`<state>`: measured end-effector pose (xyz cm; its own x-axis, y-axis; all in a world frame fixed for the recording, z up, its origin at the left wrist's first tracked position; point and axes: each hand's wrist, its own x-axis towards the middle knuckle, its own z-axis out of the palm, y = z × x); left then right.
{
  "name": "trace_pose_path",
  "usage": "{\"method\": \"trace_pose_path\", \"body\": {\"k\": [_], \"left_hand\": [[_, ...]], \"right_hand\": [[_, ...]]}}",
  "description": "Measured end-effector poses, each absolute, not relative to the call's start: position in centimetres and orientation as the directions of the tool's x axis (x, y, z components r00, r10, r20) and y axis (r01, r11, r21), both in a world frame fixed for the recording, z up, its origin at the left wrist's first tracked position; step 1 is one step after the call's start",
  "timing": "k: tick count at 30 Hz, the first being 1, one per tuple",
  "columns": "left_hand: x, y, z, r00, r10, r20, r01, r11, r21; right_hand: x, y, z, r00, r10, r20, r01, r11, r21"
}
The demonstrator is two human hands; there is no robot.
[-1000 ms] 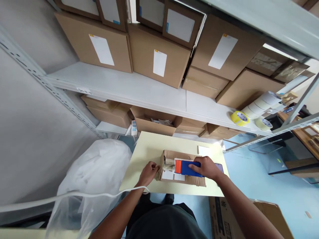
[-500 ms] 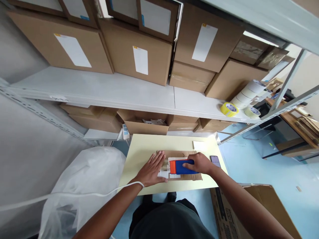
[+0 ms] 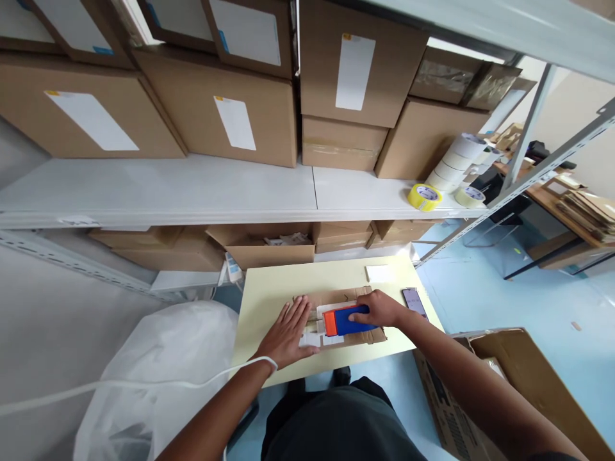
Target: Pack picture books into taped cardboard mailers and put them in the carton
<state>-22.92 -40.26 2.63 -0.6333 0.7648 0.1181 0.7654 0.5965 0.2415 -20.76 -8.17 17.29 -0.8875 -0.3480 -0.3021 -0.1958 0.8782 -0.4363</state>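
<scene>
A small flat cardboard box (image 3: 356,296) lies on the pale yellow table (image 3: 269,288). My left hand (image 3: 287,331) rests flat on the box's left end, fingers stretched out. My right hand (image 3: 379,308) is closed around a blue and orange tape dispenser (image 3: 342,320), which sits on top of the box over white labels.
A phone (image 3: 414,302) and a white paper slip (image 3: 378,273) lie on the table's right side. A white plastic bag (image 3: 158,365) stands to the left, an open carton (image 3: 500,378) on the floor to the right. Shelves ahead hold cardboard boxes (image 3: 225,115) and tape rolls (image 3: 425,196).
My left hand went from pinching the box's left flap to lying flat on the box. My right hand kept the dispenser on the box. The view shifted to the right.
</scene>
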Motion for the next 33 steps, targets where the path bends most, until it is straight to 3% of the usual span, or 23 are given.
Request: {"method": "trace_pose_path", "body": {"k": [4, 11, 18, 33], "left_hand": [[-22.9, -40.5, 2.4, -0.63, 0.765, 0.131, 0.773, 0.601, 0.205], [-23.6, -39.0, 4.3, -0.578, 0.799, 0.167, 0.816, 0.558, 0.154], [-25.6, -37.4, 4.6, -0.55, 0.835, 0.0, 0.823, 0.541, 0.173], [-25.8, -38.5, 3.4, -0.519, 0.855, 0.025, 0.848, 0.511, 0.144]], "right_hand": [[-21.1, -8.1, 17.4, -0.884, -0.367, -0.29, -0.226, 0.878, -0.422], [-22.2, -9.2, 18.0, -0.898, -0.324, -0.296, -0.238, 0.926, -0.291], [-22.6, -9.4, 19.4, -0.888, -0.342, -0.306, -0.271, 0.929, -0.252], [-21.9, -5.3, 18.0, -0.896, -0.404, -0.182, -0.274, 0.828, -0.489]]}}
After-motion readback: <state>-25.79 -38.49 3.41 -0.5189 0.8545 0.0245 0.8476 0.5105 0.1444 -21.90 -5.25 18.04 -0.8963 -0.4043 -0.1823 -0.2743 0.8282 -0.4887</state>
